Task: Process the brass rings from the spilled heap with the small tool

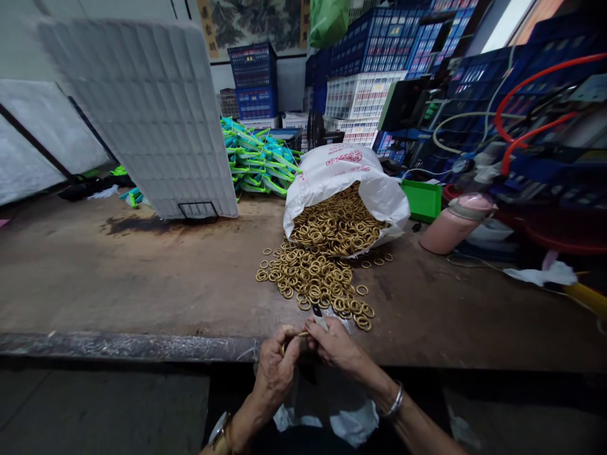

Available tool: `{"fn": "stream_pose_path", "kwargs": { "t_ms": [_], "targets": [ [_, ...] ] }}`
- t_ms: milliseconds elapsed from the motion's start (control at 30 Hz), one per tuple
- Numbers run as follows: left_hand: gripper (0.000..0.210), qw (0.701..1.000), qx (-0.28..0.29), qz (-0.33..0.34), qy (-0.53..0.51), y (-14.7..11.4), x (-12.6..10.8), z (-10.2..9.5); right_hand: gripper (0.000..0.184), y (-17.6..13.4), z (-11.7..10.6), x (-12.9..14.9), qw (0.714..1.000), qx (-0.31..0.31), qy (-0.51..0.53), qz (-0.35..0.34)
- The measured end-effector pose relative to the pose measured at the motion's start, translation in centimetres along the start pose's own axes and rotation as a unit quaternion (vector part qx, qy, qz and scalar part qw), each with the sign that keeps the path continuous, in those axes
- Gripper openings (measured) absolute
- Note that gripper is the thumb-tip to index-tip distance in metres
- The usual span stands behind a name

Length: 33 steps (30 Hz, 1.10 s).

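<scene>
My left hand (277,363) is closed, pinching a gold-coloured ring (303,333) at the table's front edge. Right beside it, my right hand (334,344) is closed round a small knife-like tool (320,319) with a dark end and a pale body; its exact kind is hard to make out. The fingertips of both hands meet near the ring. Just beyond them lies a loose heap of gold-coloured rings (315,278), spilling from a white woven sack (332,165) that rests on its side with its mouth towards me.
A white ribbed panel (142,120) stands upright on the wooden table (95,278) at left. Behind it is a pile of green and blue plastic pieces (260,158). To the right are a green tray (421,199), a pink bottle (455,224) and red hoses (507,120). Stacked crates (374,41) fill the back.
</scene>
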<state>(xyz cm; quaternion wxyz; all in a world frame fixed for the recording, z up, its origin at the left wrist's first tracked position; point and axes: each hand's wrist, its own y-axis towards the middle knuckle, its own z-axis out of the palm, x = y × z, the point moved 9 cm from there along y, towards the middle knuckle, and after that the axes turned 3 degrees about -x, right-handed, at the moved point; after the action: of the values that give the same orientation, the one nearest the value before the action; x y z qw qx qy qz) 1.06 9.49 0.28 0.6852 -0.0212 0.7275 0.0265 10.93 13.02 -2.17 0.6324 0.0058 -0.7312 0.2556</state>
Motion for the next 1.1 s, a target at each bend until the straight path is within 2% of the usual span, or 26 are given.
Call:
{"fn": "stream_pose_path", "kwargs": {
  "t_ms": [67, 200, 267, 367, 433, 633, 933, 1000, 1100],
  "targets": [
    [0.017, 1.000, -0.002, 0.003, 0.014, 0.0, -0.2, -0.1, 0.035, 0.1, 0.1, 0.1, 0.999, 0.003, -0.037, -0.035],
    [0.018, 1.000, -0.012, -0.003, -0.003, -0.1, -0.4, -0.2, 0.031, 0.1, 0.1, 1.1, 0.993, 0.003, -0.069, -0.095],
    [0.020, 0.997, -0.002, -0.056, -0.052, -0.3, 0.4, 0.2, 0.029, 0.0, 0.1, 1.6, 0.991, -0.003, -0.077, -0.107],
    [0.029, 0.978, 0.024, -0.161, -0.133, -0.8, 2.3, 1.1, 0.027, -0.2, 0.4, 2.1, 0.990, 0.002, -0.079, -0.118],
    [0.034, 0.966, 0.040, -0.191, -0.172, -1.0, 2.8, 1.6, 0.027, -0.2, 0.7, 2.0, 0.991, 0.011, -0.069, -0.112],
    [0.029, 0.956, 0.052, -0.201, -0.210, -1.3, 2.8, 1.7, 0.028, -0.1, 1.1, 0.7, 0.998, 0.032, -0.016, -0.047],
    [0.029, 0.951, 0.047, -0.208, -0.224, -1.3, 3.2, 1.5, 0.024, -0.3, 1.3, 0.8, 0.998, 0.038, -0.013, -0.053],
    [0.030, 0.950, 0.041, -0.207, -0.231, -1.4, 3.3, 1.4, 0.021, -0.2, 0.8, 0.7, 0.998, 0.011, -0.033, -0.055],
    [0.031, 0.948, 0.028, -0.210, -0.239, -1.4, 3.4, 1.2, 0.018, -0.6, 0.4, 1.6, 0.982, -0.035, -0.139, -0.122]
  ]
}}
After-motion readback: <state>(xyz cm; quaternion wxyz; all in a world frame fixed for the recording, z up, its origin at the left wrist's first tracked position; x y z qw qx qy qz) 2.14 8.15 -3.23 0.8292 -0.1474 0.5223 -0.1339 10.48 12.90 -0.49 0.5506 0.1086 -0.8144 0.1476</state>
